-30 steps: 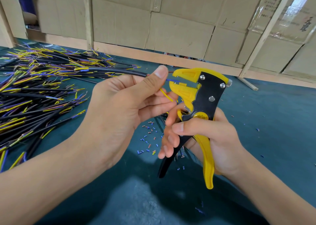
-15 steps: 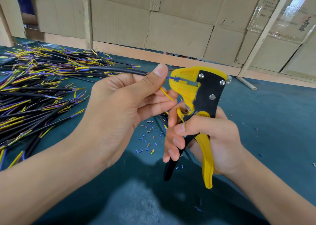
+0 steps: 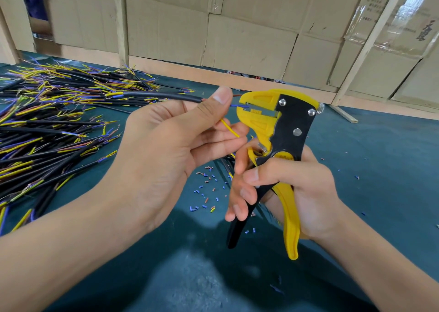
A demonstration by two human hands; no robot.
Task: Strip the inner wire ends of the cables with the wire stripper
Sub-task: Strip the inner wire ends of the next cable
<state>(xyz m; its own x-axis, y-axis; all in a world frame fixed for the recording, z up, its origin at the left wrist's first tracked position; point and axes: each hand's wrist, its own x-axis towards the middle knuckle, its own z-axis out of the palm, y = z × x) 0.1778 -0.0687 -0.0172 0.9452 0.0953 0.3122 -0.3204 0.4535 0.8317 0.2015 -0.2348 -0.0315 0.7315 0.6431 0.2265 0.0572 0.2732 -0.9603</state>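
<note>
My left hand grips a black cable near its end, thumb on top. Its blue inner wire reaches into the yellow jaws of the wire stripper. A yellow inner wire hangs loose below, across my fingers. A brown one pokes out behind my thumb. My right hand holds the yellow and black stripper upright by its handles, which stand apart, with the jaws pointing left.
A big pile of black cables with yellow, blue and brown ends covers the left of the dark green table. Small cut insulation bits lie under my hands. Cardboard boxes and wooden slats stand behind.
The stripper's handles have spread slightly wider. Both hands and the blue wire at the jaws have hardly shifted.
</note>
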